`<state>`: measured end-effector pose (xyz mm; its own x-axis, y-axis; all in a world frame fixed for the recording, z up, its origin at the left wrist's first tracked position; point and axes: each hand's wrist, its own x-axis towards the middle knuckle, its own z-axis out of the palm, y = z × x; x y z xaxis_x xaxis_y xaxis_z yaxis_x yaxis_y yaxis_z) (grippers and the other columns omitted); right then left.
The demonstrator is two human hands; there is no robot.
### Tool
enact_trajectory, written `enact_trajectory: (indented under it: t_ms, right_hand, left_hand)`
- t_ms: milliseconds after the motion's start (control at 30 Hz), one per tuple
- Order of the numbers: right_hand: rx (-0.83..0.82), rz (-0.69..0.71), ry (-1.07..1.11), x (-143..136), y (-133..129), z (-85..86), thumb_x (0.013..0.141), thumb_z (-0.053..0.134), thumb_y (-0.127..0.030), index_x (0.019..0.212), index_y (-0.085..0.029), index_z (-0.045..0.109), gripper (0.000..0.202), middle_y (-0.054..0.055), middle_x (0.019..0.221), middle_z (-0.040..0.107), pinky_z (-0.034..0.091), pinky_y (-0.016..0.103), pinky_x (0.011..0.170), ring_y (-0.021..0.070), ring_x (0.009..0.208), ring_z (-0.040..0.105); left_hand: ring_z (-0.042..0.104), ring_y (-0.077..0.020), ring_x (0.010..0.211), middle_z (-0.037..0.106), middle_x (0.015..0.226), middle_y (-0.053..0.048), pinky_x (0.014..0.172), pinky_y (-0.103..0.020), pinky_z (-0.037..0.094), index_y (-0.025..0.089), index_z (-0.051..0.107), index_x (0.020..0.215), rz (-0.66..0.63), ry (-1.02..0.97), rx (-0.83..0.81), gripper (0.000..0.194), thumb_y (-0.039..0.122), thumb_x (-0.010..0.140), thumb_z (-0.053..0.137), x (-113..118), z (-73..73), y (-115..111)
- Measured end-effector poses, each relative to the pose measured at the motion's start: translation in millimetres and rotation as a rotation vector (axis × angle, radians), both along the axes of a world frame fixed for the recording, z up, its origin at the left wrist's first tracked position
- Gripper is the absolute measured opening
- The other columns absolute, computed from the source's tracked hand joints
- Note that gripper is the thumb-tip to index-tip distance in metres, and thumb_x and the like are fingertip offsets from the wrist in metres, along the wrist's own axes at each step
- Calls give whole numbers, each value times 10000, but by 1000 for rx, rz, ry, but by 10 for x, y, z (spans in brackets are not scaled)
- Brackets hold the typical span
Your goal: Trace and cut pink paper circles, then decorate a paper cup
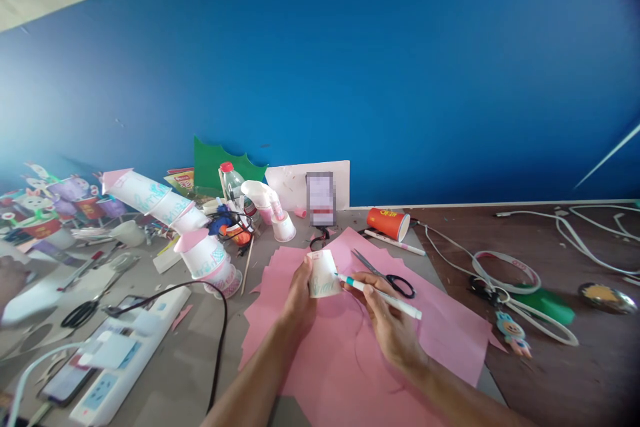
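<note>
Hands came first, nearest you, over the pink paper (350,360) spread on the grey table (200,353). Your left hand (299,293) was curled round a small white paper cup (323,273), pinching it on its side just above the sheets; green scrawl showed on the cup's wall, too small to read. Your right hand (387,320) pinched a white marker (383,293) with a teal tip, and that tip touched the cup. Near left lay a white power strip (120,360) with a black cable. Just beyond the marker lay black-handled scissors (387,277) on the paper. Farther off, an orange cup (389,223) lay on its side by the blue wall (400,80), its print unreadable. Far left stood stacked white cups (207,257) with pink tops.
</note>
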<state>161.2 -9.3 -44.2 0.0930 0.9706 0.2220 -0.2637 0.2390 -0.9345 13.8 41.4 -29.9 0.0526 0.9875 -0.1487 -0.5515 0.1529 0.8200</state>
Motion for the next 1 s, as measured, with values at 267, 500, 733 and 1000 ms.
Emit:
enact_trajectory:
  t_ms: [267, 500, 733, 1000]
  right_hand:
    - [-28, 67, 152, -28, 0, -7, 915, 613, -459, 1015, -241, 689, 252, 56, 1039, 693, 567, 419, 918, 237, 967, 691]
    - [-25, 94, 176, -21, 3, -30, 936, 593, -434, 1047, -260, 682, 225, 48, 1062, 697, 555, 419, 926, 231, 979, 689]
    - [-17, 83, 125, 6, -4, -39, 939, 585, -436, 1041, -276, 688, 216, 32, 1039, 695, 552, 394, 912, 221, 964, 688]
    - [-3, 35, -70, 38, -28, 1, 949, 562, -435, 1014, -248, 684, 232, 59, 1040, 700, 543, 358, 882, 227, 969, 678]
  left_hand:
    - [688, -279, 842, 727, 816, -106, 744, -335, 502, 117, 680, 961, -4, 51, 41, 563, 624, 717, 715, -13, 30, -24]
    - [692, -268, 859, 735, 825, -95, 774, -327, 508, 119, 676, 1029, 1, 19, -13, 558, 609, 764, 676, -33, -48, 7]
    - [701, -267, 833, 741, 830, -97, 749, -318, 515, 112, 671, 1051, 21, 27, -45, 565, 596, 761, 676, -33, -73, 26]
    - [702, -263, 797, 740, 826, -102, 709, -319, 520, 112, 679, 1003, -1, 26, -38, 490, 558, 804, 640, -23, -38, 24]
